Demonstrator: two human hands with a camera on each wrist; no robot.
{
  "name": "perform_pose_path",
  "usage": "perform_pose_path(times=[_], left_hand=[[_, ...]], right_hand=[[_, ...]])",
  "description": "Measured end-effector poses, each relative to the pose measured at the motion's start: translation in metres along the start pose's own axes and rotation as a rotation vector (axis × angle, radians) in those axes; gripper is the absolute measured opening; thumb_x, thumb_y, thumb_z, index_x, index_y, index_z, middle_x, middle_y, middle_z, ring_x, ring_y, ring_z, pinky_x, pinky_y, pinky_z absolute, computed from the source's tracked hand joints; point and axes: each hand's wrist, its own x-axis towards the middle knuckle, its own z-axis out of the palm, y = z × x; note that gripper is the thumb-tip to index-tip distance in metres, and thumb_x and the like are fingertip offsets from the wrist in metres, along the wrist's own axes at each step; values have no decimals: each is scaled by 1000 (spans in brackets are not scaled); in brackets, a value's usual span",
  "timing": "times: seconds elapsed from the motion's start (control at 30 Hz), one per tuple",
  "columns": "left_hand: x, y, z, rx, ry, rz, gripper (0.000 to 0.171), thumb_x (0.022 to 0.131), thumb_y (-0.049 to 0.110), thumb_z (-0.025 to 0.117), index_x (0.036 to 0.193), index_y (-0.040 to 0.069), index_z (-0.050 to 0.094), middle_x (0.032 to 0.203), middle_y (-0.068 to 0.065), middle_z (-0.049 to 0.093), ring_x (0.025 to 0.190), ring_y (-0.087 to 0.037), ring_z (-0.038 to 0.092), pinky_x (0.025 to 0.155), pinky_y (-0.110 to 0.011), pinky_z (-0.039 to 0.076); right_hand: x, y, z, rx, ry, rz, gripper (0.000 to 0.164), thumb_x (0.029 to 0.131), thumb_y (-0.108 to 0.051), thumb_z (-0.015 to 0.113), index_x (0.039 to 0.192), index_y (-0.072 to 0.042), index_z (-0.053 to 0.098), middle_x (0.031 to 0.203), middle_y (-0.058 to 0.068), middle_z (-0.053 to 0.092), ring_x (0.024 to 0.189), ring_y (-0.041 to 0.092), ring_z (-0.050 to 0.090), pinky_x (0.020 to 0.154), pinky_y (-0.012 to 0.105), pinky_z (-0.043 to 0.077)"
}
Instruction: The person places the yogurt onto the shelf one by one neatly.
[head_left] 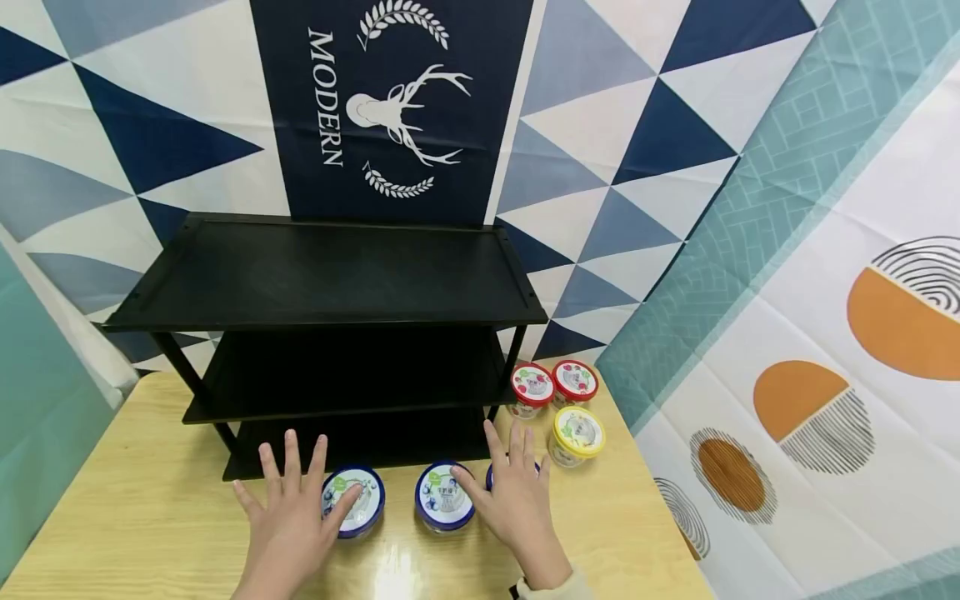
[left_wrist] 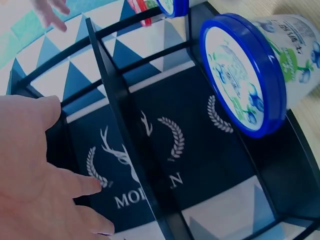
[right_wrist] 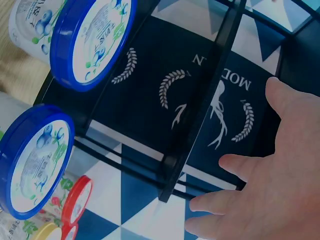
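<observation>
Both hands are held out with fingers spread, holding nothing. In the head view, my left hand (head_left: 288,521) is beside the left blue-lided tub (head_left: 352,500), its thumb overlapping the lid. A second tub with a blue lid (head_left: 444,497) sits between the hands. My right hand (head_left: 519,504) covers most of a third blue-lidded tub (head_left: 490,477); its thumb reaches to the middle lid's edge. Blueberry pictures show on a tub (left_wrist: 245,75) in the left wrist view and on two tubs in the right wrist view.
A black three-tier shelf (head_left: 345,275) stands behind the tubs on the wooden table (head_left: 172,517). Right of it are two red-lidded tubs, one near the shelf leg (head_left: 532,385) and one beside it (head_left: 576,380), plus a yellow-lidded tub (head_left: 577,433). Patterned cloth (head_left: 600,167) hangs behind.
</observation>
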Motion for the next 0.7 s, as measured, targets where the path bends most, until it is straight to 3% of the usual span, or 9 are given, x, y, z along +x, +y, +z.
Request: perform_pose_path(times=[0.23,0.37,0.5,0.7], left_hand=[[2,-16,-12,-29,52,-8,81,92,58,42,151,10,14,153,-28,-3,136,-49,-18,96,-76,-9],[5,-28,-20,-70,124,-21,79,93,55,43,150,9,15,151,-31,4,137,-52,-11,98,-76,-5],[9,-43,-27,-165,207,-40,75,94,47,48,149,6,16,150,-33,9,137,-53,-8,101,-73,-4],[19,-62,-36,-321,326,-91,72,94,35,54,148,2,20,149,-32,14,138,-52,0,107,-67,4]], right_hand=[[1,15,-3,9,12,41,82,82,-68,50,145,-18,35,152,23,22,142,42,12,107,68,8],[2,28,-2,16,1,86,86,81,-73,45,145,-18,35,152,23,21,142,43,13,106,69,10],[3,41,1,26,-12,133,91,78,-77,44,145,-16,35,152,23,21,141,42,15,104,70,14],[2,64,6,4,-7,175,97,71,-75,56,143,-12,38,148,24,29,138,42,24,103,69,19]])
